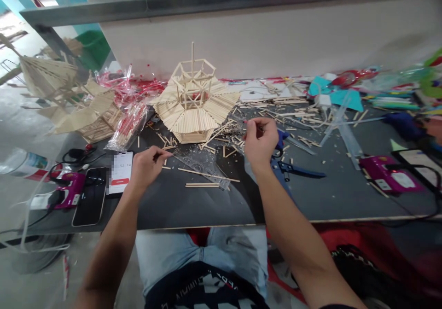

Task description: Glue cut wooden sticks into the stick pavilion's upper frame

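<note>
My left hand (149,165) is closed in a pinch above the table's front left part, its fingertips near the end of a clear plastic strip (198,168). What it pinches, if anything, is too small to name. My right hand (261,139) is closed too, with thumb and fingers together; a tiny reddish spot shows at its fingertips, too small to identify. Between and beyond the hands stands a tiered wooden-stick model (193,120) with a flared roof and upright post. Thin wooden sticks (202,185) lie in front of it. Beside my right wrist is a blue-handled tool (300,169).
Another stick model (86,111) stands at the left, beside wrapped red-and-tan bundles (127,125). Two phones, including a dark one (90,196), lie near a purple power box (71,190). Stick scraps (293,111) litter the back. A second purple box (390,174) sits right.
</note>
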Tool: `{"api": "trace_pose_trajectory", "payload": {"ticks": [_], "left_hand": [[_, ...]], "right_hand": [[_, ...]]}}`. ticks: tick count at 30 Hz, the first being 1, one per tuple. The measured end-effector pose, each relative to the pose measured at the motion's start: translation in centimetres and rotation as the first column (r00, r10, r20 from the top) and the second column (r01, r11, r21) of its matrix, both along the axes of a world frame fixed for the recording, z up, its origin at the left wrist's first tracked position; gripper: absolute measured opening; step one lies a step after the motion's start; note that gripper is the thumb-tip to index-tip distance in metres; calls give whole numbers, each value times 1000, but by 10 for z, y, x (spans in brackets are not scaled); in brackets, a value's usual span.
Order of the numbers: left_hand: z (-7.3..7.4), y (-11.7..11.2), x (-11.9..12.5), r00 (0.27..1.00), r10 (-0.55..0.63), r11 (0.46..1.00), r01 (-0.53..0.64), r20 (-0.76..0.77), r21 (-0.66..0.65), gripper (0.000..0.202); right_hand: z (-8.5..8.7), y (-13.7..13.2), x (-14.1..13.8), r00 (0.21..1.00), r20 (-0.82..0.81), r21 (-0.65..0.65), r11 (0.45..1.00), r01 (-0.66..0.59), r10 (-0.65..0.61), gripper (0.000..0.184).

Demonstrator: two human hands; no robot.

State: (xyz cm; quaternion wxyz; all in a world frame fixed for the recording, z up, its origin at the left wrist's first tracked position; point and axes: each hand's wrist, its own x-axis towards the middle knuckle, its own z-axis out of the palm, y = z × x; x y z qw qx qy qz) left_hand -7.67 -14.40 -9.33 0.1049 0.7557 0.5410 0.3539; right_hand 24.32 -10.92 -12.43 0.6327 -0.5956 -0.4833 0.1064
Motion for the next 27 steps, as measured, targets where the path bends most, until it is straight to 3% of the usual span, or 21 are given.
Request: {"api": "trace_pose_trajectory", "payload": {"ticks": [5,11,15,21,27], "left_hand": [[1,1,-2,999,-50,997,50,11,-53,19],[-4,5,-3,1000,1,996,2,31,-88,26],[-12,10,-5,989,97,988,-82,113,-128,16],[-14,13,-2,974,160,987,-153,162,-52,12],[-13,15,0,974,149,989,-150,170,-10,41]], "right_hand": [[-3,1,-4,981,184,-45,996,72,-63,14],[-7,2,-5,985,171,-95,995,18,-1,19],[-8,2,-6,987,152,-113,993,-38,55,24],[-10,1,-11,967,127,-188,963,-195,221,21],[-8,-6,-17,875,191,-305,874,-378,445,22]]}}
